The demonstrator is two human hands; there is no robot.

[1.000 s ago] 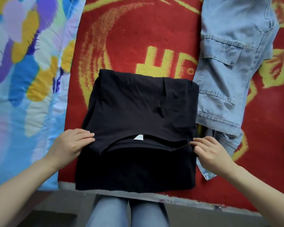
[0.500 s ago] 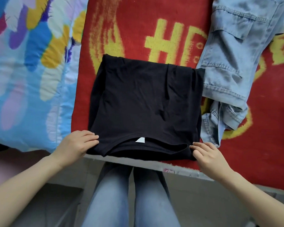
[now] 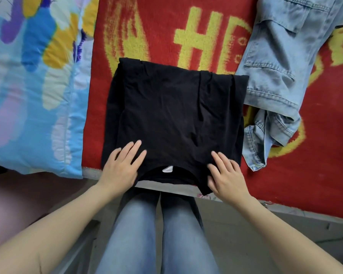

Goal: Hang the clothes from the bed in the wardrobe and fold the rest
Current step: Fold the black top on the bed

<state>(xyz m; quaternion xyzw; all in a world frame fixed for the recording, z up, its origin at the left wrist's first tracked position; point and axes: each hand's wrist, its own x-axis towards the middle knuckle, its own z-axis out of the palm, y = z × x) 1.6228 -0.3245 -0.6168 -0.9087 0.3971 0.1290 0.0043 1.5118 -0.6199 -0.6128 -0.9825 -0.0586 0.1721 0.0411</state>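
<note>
folded black shirt [image 3: 176, 115] sits at the near edge of the red blanket [image 3: 158, 36], collar end hanging just over that edge. left hand [image 3: 120, 169] and right hand [image 3: 227, 175] lie flat on it, fingers spread, gripping nothing. the risk: a careless pull slides it off the blanket, or skews the layers. jeans [image 3: 275, 66] on the blanket touch it and could snag.

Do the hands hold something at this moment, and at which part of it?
Nothing is gripped. The left hand and right hand lie flat on the near edge of the folded black shirt, one each side of its collar.
</note>
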